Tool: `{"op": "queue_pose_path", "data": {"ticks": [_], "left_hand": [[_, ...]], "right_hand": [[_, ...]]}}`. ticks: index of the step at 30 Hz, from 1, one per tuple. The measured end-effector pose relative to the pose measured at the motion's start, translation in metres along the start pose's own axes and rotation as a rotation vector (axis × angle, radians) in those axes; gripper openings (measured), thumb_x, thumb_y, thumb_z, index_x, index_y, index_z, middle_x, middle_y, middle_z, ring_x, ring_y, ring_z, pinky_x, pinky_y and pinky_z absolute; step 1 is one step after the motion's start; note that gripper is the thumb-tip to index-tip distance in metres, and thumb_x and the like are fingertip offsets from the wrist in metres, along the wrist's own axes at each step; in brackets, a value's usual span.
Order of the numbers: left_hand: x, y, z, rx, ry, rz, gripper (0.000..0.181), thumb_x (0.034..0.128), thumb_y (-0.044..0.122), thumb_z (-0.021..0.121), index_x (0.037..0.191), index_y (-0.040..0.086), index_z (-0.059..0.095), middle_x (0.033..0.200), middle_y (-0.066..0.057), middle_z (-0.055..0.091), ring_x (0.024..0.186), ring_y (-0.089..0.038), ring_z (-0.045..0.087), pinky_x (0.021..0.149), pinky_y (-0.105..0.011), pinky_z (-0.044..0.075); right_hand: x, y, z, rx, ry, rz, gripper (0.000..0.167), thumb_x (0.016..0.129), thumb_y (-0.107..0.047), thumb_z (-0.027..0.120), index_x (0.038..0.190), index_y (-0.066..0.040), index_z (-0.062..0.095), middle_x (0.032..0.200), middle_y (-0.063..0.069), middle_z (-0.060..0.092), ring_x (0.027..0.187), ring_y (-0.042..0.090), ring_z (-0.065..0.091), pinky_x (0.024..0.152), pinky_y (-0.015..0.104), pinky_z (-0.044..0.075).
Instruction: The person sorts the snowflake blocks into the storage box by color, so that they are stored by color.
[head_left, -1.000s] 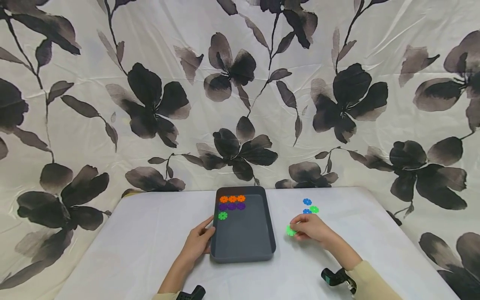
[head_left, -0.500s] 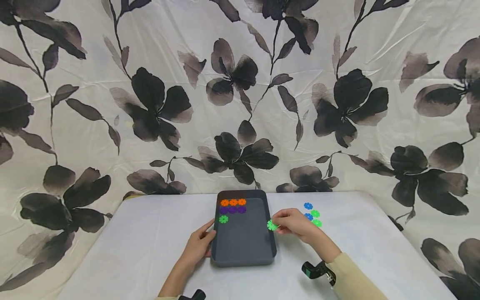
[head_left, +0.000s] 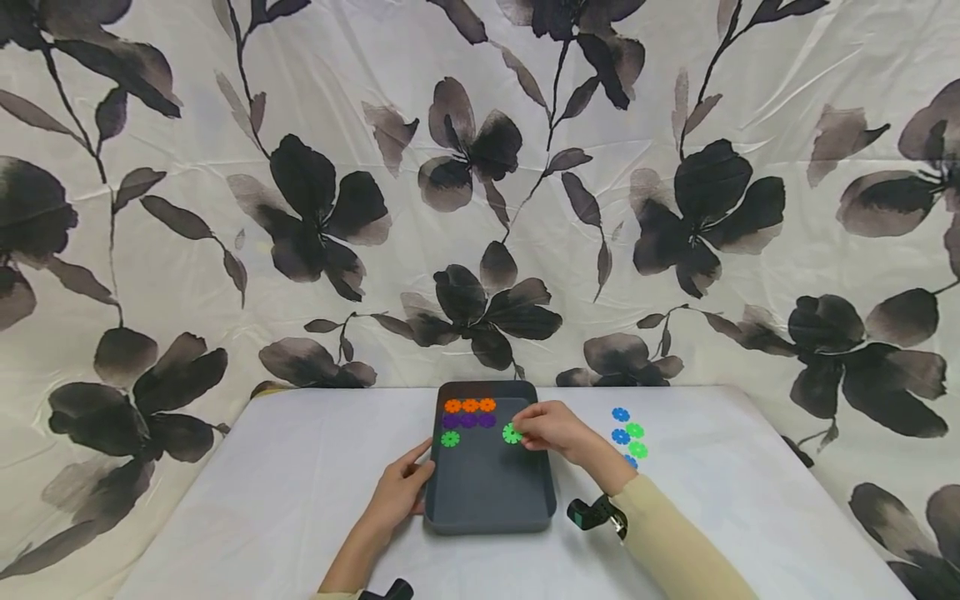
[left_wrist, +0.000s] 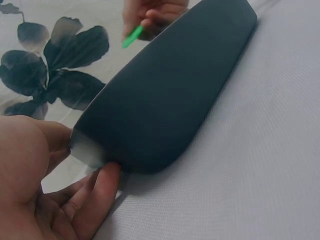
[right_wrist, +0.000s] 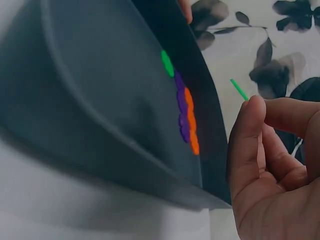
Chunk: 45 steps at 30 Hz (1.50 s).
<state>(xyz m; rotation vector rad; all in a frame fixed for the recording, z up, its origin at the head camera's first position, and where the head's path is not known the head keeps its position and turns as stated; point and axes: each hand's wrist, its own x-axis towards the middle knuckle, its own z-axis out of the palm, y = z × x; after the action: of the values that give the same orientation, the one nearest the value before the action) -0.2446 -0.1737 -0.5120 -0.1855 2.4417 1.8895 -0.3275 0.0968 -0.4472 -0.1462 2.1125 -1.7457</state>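
Note:
A dark grey tray [head_left: 491,492] lies on the table, with a row of orange flower-shaped discs [head_left: 470,406], a row of purple ones [head_left: 468,421] and a single green disc [head_left: 450,439] at its far left. My left hand [head_left: 397,487] grips the tray's left edge; in the left wrist view its fingertips [left_wrist: 107,185] touch the tray's outer side low down. Between thumb and forefinger, my right hand [head_left: 555,432] pinches another green flower-shaped disc [head_left: 512,433] above the tray's right part. That disc [right_wrist: 239,89] appears edge-on in the right wrist view.
On the white table [head_left: 262,492], right of the tray, lie loose blue discs [head_left: 621,414] and green discs [head_left: 637,450], one blue disc partly hidden by my right forearm. A floral cloth [head_left: 480,208] hangs behind the table.
My right hand has carried the green disc leftward from beside the loose discs, over the tray's right rim. The left hand stays at the tray's left edge.

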Motion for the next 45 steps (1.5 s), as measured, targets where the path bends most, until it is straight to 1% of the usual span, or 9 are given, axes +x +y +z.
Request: {"op": "queue_pose_path", "data": {"ticks": [6, 11, 22, 28, 33, 41, 45], "left_hand": [[0.000, 0.000, 0.001, 0.009, 0.003, 0.012, 0.047, 0.0990, 0.028, 0.058, 0.145, 0.022, 0.049, 0.100, -0.012, 0.053, 0.078, -0.021, 0.048, 0.056, -0.034, 0.056], [0.000, 0.001, 0.002, 0.002, 0.001, 0.009, 0.047, 0.0993, 0.026, 0.058, 0.145, 0.022, 0.049, 0.098, -0.011, 0.051, 0.080, -0.020, 0.047, 0.056, -0.034, 0.056], [-0.002, 0.001, 0.001, -0.009, 0.000, 0.020, 0.047, 0.0992, 0.026, 0.058, 0.145, 0.021, 0.049, 0.097, -0.011, 0.050, 0.081, -0.021, 0.046, 0.057, -0.035, 0.057], [-0.004, 0.002, 0.001, -0.006, -0.004, 0.019, 0.048, 0.0989, 0.027, 0.058, 0.145, 0.019, 0.048, 0.099, -0.011, 0.054, 0.083, -0.021, 0.048, 0.058, -0.034, 0.057], [-0.003, 0.003, 0.002, -0.004, 0.000, 0.019, 0.048, 0.0991, 0.027, 0.058, 0.145, 0.020, 0.048, 0.099, -0.011, 0.055, 0.084, -0.021, 0.050, 0.058, -0.033, 0.057], [-0.002, 0.001, 0.001, -0.009, -0.001, 0.024, 0.047, 0.0990, 0.026, 0.058, 0.145, 0.021, 0.049, 0.099, -0.011, 0.054, 0.084, -0.022, 0.048, 0.057, -0.033, 0.056], [-0.003, 0.000, 0.001, -0.017, -0.006, 0.027, 0.047, 0.0992, 0.026, 0.058, 0.145, 0.020, 0.048, 0.098, -0.011, 0.054, 0.083, -0.021, 0.048, 0.058, -0.034, 0.056]], "right_hand": [[0.012, -0.004, 0.008, 0.018, 0.004, 0.012, 0.019, 0.091, -0.008, 0.067, 0.106, 0.004, 0.068, 0.081, 0.008, 0.066, 0.063, 0.011, 0.061, 0.062, 0.024, 0.056], [0.021, -0.004, 0.014, 0.025, -0.001, 0.009, 0.022, 0.091, -0.007, 0.067, 0.109, 0.006, 0.067, 0.082, 0.010, 0.065, 0.064, 0.012, 0.061, 0.062, 0.025, 0.056], [0.037, 0.003, 0.034, 0.056, -0.009, 0.006, 0.021, 0.090, -0.002, 0.067, 0.109, 0.008, 0.066, 0.083, 0.013, 0.066, 0.065, 0.014, 0.062, 0.066, 0.029, 0.058], [0.044, 0.007, 0.041, 0.071, 0.006, 0.002, 0.020, 0.089, -0.001, 0.067, 0.107, 0.008, 0.066, 0.081, 0.011, 0.066, 0.064, 0.013, 0.063, 0.065, 0.028, 0.058], [0.049, 0.010, 0.045, 0.090, 0.026, 0.004, 0.018, 0.089, -0.001, 0.067, 0.105, 0.008, 0.068, 0.079, 0.010, 0.067, 0.062, 0.013, 0.063, 0.065, 0.029, 0.058], [0.051, 0.014, 0.050, 0.120, 0.042, 0.017, 0.019, 0.087, 0.002, 0.068, 0.105, 0.009, 0.068, 0.088, 0.015, 0.069, 0.065, 0.014, 0.065, 0.067, 0.029, 0.058], [0.054, 0.018, 0.053, 0.124, 0.053, 0.016, 0.020, 0.087, 0.003, 0.068, 0.106, 0.009, 0.068, 0.089, 0.016, 0.069, 0.066, 0.014, 0.065, 0.067, 0.029, 0.058]]}}
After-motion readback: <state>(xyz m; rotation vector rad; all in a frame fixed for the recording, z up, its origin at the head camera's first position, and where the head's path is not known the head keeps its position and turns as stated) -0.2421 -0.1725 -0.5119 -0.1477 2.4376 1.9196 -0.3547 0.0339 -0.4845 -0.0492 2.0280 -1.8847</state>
